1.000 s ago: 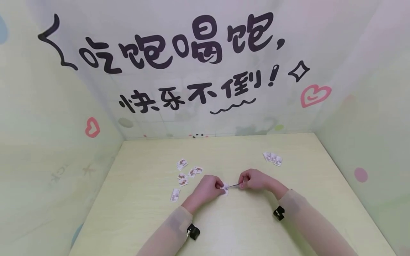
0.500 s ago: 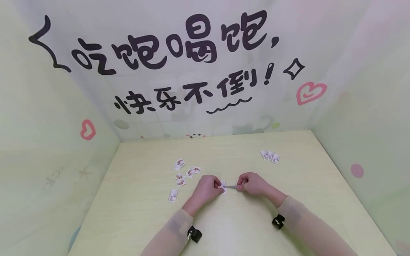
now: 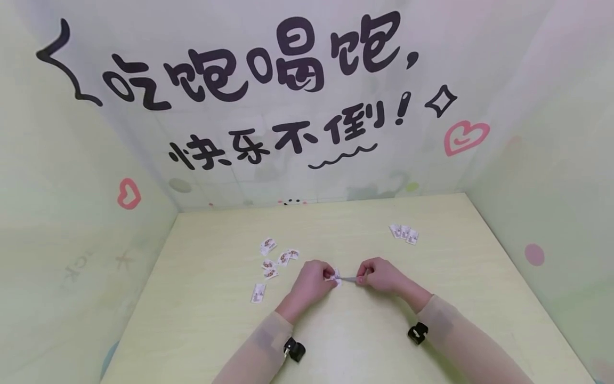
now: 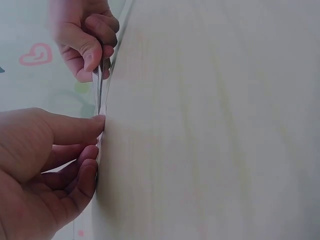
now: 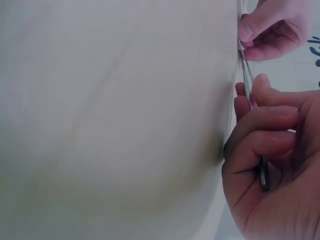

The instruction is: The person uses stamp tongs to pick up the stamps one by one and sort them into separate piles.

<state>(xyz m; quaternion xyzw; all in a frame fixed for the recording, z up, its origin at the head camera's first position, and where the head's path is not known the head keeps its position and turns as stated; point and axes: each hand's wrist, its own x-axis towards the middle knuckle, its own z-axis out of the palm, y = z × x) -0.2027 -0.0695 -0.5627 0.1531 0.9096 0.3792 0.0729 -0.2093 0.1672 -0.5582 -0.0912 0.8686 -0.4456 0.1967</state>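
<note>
My left hand pinches a small white printed card near the middle of the table. From the right, my right hand holds a pair of silver tweezers between thumb and fingers. Their tapered tips reach the card beside the left fingertips. In the left wrist view the two tweezer prongs converge at my left thumb and index finger. The right wrist view shows the dark rear end of the tweezers inside my curled right fingers. Most of the card is hidden behind the left fingers.
Several small cards with brown prints lie loosely left of centre. A single card lies nearer, by the left forearm. At the back right is a fanned row of 3 cards. Printed walls enclose the table.
The tweezers have turned from a thin dark edge to a wider grey side, and their tips now overlap the card. Both hands stay almost in place; the head view has shifted slightly.
</note>
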